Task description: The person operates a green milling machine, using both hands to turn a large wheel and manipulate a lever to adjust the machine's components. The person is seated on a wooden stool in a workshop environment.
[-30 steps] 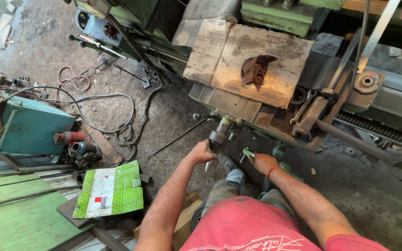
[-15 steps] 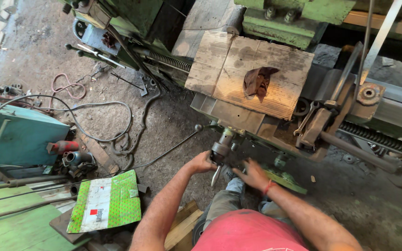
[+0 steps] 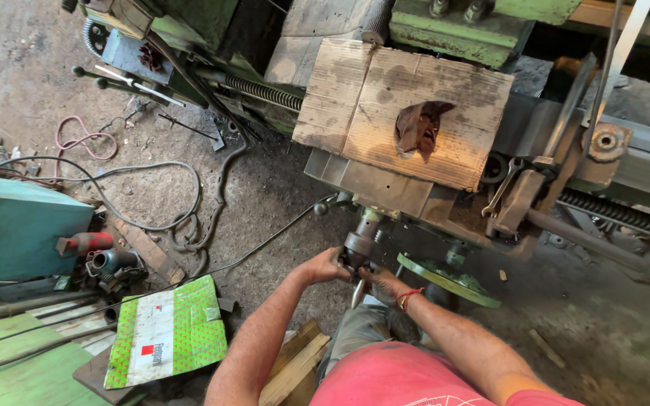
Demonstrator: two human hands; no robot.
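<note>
Both arms reach forward, left hand [image 3: 326,265] and right hand [image 3: 380,282] clenched together around the lathe handle [image 3: 359,242] — it hangs under the carriage. Green handwheel [image 3: 448,278] just right of the hands; cardboard [image 3: 408,113] with a brown rag [image 3: 420,126] beyond, cables [image 3: 152,218] on the floor to the left.

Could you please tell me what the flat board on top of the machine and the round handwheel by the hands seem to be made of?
Flat tan board: apparently worn wood, with visible grain and stains. Round green handwheel: probably painted metal, its green coat dull and dirty.

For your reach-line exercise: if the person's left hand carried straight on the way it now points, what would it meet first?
The left hand points right, toward the grey cylindrical handle on the lathe, which it seems to touch already; the right hand is just beyond. Depth is unclear.
</note>
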